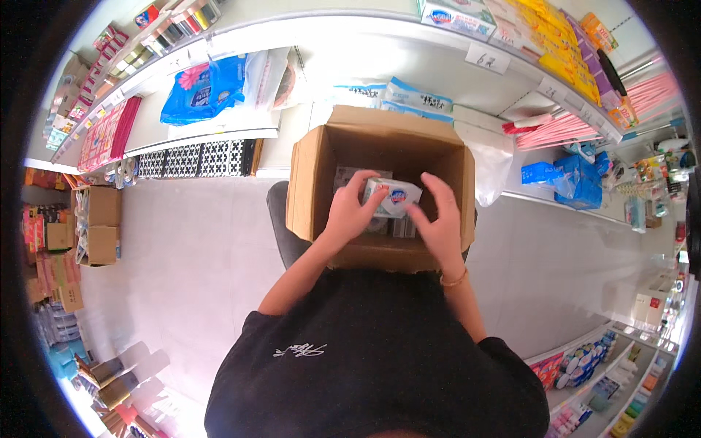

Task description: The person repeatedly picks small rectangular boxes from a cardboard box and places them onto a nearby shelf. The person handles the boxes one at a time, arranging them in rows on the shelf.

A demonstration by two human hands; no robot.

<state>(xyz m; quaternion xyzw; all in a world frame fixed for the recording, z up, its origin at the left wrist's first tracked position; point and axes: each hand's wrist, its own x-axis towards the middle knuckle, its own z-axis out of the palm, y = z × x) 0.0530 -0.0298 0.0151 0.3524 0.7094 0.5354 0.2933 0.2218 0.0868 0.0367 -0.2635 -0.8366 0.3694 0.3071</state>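
Note:
A brown cardboard box (307, 182) stands upright with its top flaps folded out, right in front of my body. Over its opening, my left hand (352, 212) is closed on the left end of a small white soap box (394, 198) with a blue and red oval logo and green edging. My right hand (439, 223) has its thumb and fingers spread at the soap box's right end. Its thumb comes close to that end, and whether it touches is unclear. Deeper in the cardboard box lie several similar small packs (403, 228), partly hidden by my hands.
A dark seat (281, 226) shows beneath the cardboard box. White shelves (350, 33) ahead carry blue wipes packs (204, 89), yellow packs (555, 44) and a soap carton (458, 16). Pink sticks (558, 130) jut out at right. More cartons (98, 226) stand at far left.

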